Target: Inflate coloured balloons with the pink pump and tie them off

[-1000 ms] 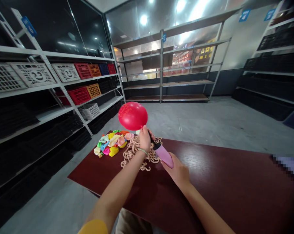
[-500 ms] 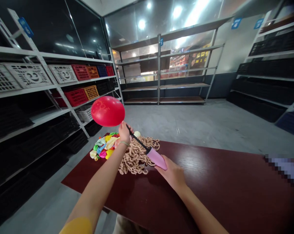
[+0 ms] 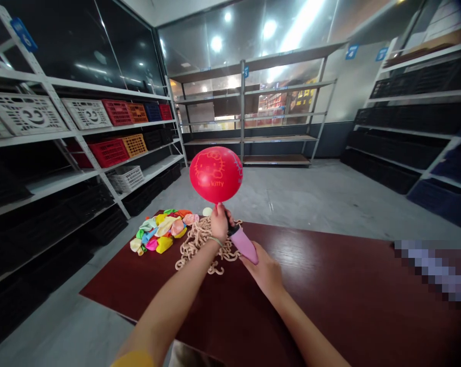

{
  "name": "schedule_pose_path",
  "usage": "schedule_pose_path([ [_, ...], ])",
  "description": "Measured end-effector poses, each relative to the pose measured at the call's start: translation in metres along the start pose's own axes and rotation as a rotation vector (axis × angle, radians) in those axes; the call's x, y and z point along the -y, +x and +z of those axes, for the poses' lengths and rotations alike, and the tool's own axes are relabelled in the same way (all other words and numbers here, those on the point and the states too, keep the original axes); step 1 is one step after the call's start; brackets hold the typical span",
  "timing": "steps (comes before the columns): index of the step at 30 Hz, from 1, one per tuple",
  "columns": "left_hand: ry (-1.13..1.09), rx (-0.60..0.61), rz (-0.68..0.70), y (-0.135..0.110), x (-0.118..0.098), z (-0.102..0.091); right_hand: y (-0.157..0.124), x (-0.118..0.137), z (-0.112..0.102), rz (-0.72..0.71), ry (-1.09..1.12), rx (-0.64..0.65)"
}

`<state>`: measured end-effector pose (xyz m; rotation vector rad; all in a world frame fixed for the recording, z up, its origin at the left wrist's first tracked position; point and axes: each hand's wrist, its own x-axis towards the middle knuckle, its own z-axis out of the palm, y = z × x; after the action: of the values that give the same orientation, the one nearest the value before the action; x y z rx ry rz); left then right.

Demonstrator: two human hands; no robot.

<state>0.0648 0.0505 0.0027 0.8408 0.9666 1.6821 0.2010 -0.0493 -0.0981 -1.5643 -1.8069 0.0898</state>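
Note:
A red balloon [image 3: 215,176], inflated and printed with a cat face, stands upright above my left hand [image 3: 220,224]. That hand is closed around the balloon's neck and the black end of a hand pump; the nozzle itself is hidden by the fingers. My right hand [image 3: 266,270] grips the pinkish-purple body of the balloon pump [image 3: 244,245], which tilts between both hands. Below my left hand lies a heap of beige, rope-like curled pieces [image 3: 194,242]. To its left is a pile of limp, multicoloured balloons [image 3: 163,227].
A dark red-brown table [image 3: 322,285] spans the front. White shelving with crates [image 3: 118,112] lines the left, metal racks [image 3: 280,138] stand at the back, and shelves of dark bins [image 3: 406,122] are on the right. A pixelated patch [image 3: 433,270] covers something at the table's right.
My left hand and the red balloon have moved right, close to my right hand. The pump's black rod, long before, now shows only a short stretch. The balloon has swung upright and looks rounder.

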Motion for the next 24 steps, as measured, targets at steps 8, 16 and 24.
schedule_pose_path([
  [8,-0.028,-0.166,0.115,0.067,-0.075,-0.032,0.000,0.003,0.003,-0.043,0.031,0.013],
  [16,0.023,-0.009,-0.022,0.018,-0.004,0.017,0.003,0.003,-0.005,0.208,-0.016,0.035],
  [24,0.089,-0.024,-0.003,0.030,-0.012,-0.004,0.001,0.005,-0.004,0.086,0.051,0.056],
])
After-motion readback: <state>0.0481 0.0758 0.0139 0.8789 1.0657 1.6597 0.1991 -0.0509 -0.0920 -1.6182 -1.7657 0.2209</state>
